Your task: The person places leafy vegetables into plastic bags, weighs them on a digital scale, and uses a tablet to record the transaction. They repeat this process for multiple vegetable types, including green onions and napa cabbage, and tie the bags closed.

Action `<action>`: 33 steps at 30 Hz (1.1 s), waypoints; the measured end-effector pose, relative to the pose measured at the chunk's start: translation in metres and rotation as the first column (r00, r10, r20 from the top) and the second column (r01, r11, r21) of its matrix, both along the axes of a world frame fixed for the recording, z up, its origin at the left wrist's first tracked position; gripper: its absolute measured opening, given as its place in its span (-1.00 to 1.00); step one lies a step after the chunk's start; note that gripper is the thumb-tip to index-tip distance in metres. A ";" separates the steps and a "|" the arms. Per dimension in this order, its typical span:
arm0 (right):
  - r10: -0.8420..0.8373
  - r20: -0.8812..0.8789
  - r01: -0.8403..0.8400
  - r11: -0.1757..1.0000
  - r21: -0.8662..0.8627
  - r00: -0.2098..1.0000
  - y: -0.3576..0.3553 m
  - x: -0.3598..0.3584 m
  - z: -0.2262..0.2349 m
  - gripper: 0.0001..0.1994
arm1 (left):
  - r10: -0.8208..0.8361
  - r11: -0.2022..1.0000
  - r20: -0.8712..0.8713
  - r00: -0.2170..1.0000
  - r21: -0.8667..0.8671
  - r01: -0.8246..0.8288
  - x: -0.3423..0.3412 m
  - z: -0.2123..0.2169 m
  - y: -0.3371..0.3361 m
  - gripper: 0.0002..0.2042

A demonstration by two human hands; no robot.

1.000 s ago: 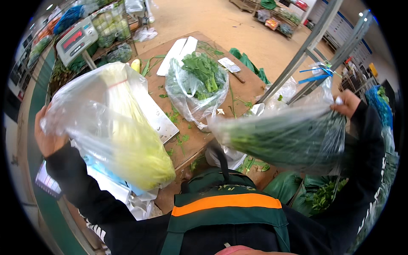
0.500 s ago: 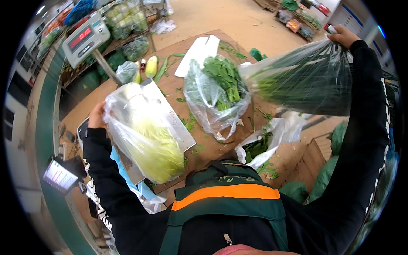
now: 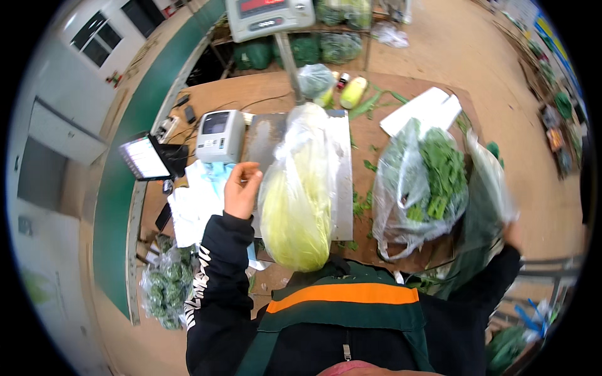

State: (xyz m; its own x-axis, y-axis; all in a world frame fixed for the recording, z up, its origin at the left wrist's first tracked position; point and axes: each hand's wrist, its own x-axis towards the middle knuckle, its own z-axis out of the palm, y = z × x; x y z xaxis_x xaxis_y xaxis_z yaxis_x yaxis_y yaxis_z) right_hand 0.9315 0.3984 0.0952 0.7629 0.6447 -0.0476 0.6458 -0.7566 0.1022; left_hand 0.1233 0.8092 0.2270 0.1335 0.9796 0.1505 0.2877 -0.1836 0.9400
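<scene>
A clear plastic bag of pale yellow-green leafy vegetable lies on the metal platform of a weighing scale. Beside the bag's left side is my left hand, with bent fingers and nothing visible in them. At the table's right edge my right hand, smeared by motion, grips a long clear bag of long green vegetables, partly hidden by my arm. Between the two bags, an open plastic bag of leafy greens rests on the table.
The scale's display stands on a post behind the platform. Left of it are a label printer, white papers and a screen. A flat white stack and a pale yellow vegetable lie toward the back.
The view has turned left. The yellow-green vegetable's bag now lies straighter on the scale, with my left hand off it. My right hand has lowered the long green bag beside the table.
</scene>
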 end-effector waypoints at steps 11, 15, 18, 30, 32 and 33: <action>0.114 0.355 -0.169 0.977 0.129 0.928 0.099 -0.246 0.026 -0.53 | -0.093 0.996 0.024 0.995 -0.012 0.093 0.070 -0.025 0.046 -0.78; 0.545 0.142 -0.483 0.555 0.678 0.826 0.238 -0.406 0.158 -0.77 | -0.206 0.967 0.236 0.950 -0.101 0.235 0.081 -0.029 0.047 -0.85; 0.735 0.210 -0.563 0.271 0.781 0.645 0.314 -0.490 0.180 -0.55 | -0.299 0.940 0.286 0.910 -0.075 0.333 0.087 -0.031 0.048 -0.87; 0.783 0.046 -0.509 0.357 0.783 0.620 0.309 -0.512 0.121 -0.56 | 0.037 0.821 -0.129 0.991 0.570 0.043 0.069 0.018 0.030 -0.58; 0.618 -0.073 -0.328 0.510 0.795 0.783 0.263 -0.475 0.077 -0.52 | -0.103 0.761 -0.107 0.989 0.632 0.148 0.079 0.044 -0.008 -0.58; 0.508 -0.095 -0.243 0.558 0.794 0.856 0.242 -0.455 0.062 -0.53 | -0.269 0.746 -0.140 0.953 0.595 0.299 0.080 0.042 -0.022 -0.58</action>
State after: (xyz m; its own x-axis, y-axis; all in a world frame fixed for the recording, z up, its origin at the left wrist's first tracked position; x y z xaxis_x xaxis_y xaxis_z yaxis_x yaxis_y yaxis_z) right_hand 0.4767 0.6403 0.1573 0.4745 0.7786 0.4106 0.7833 -0.1606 -0.6005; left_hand 0.2037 0.7874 0.2694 0.4112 0.6037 0.6830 0.1670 -0.7865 0.5946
